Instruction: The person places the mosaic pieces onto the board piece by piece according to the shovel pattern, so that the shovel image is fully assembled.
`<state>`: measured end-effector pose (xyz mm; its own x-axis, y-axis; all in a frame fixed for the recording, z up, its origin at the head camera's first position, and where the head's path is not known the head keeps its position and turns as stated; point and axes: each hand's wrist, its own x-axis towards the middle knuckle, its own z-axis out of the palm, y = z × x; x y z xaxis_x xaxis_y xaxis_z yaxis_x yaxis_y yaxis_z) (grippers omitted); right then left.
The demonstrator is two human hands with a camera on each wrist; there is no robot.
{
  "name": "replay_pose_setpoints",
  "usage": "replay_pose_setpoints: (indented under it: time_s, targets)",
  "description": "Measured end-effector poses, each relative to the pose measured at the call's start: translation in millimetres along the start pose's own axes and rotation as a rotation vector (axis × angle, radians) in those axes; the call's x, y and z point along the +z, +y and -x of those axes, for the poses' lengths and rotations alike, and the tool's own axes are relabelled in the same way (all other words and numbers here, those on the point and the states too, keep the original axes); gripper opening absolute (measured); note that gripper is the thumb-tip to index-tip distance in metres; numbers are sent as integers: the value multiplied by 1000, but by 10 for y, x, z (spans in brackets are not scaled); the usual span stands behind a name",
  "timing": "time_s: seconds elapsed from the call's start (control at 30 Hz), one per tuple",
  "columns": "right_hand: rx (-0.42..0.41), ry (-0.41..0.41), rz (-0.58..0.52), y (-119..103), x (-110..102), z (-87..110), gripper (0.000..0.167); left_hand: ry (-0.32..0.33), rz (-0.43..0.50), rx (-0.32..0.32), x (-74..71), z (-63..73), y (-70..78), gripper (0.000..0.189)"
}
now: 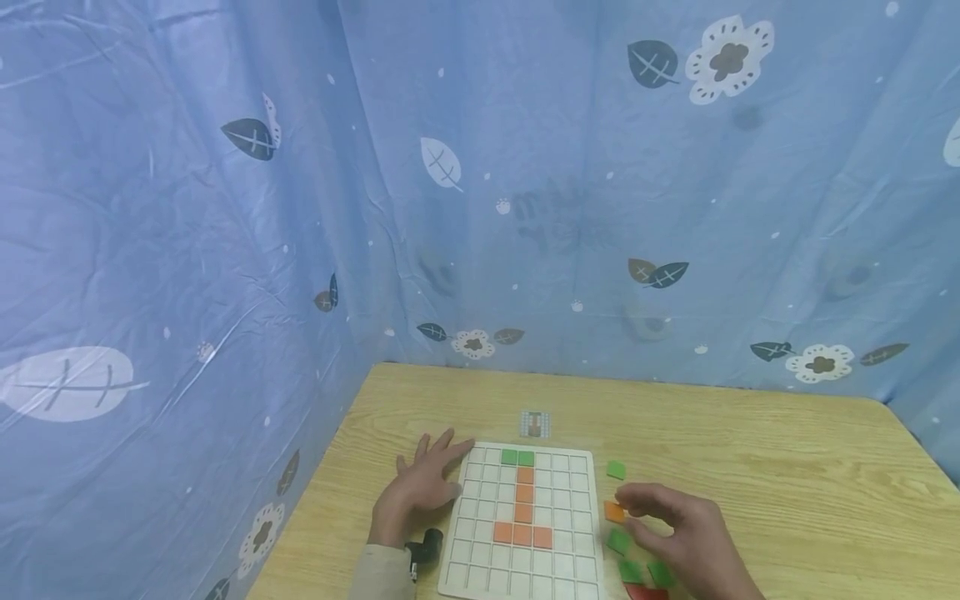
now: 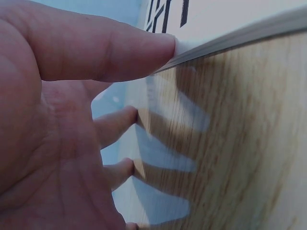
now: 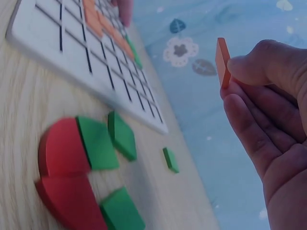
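Note:
A white gridded board [image 1: 459, 575] lies on the table. Two green tiles [image 1: 517, 457] sit in its top row, and several orange tiles [image 1: 523, 512] form a column with a short row at its foot. To the left of the board is my left hand [image 1: 427, 485], fingers spread, its thumb [image 2: 144, 52] against the board's edge. Just off the board's right side, my right hand [image 1: 682, 529] pinches an orange square tile [image 3: 222, 62] between thumb and fingers, held up above the table in the right wrist view.
Loose green tiles [image 3: 123, 211] and red curved pieces [image 3: 64, 148] lie right of the board. Behind the board is a small picture card [image 1: 535, 423]. A blue patterned curtain [image 1: 570, 250] hangs along the back and left of the wooden table [image 1: 787, 467].

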<state>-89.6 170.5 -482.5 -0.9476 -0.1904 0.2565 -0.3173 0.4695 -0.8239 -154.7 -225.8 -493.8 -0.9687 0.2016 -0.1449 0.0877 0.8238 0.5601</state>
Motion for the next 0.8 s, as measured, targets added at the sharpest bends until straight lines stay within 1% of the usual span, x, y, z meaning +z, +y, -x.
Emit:
replay_pose_setpoints:
  time_s: [0.13,0.23,0.37,0.5,0.63,0.8]
  targets:
    - [-40,22,-14,-51,51,3,28,2,10,3,6,3,3,81]
    - [-78,21,-36,-72,98,-3,29,5,13,2,4,5,9,81]
    - [-108,-11,-84,-90,166,-3,29,3,6,-7,-3,5,20,81]
    - [-113,-45,-117,-114,228,5,27,2,-3,-10,-4,2,28,81]
    - [-148,-61,-122,-124,284,19,26,2,-2,-12,-7,10,39,81]
    - [-157,-74,-115,-128,355,28,25,1,-11,-8,0,-3,21,82]
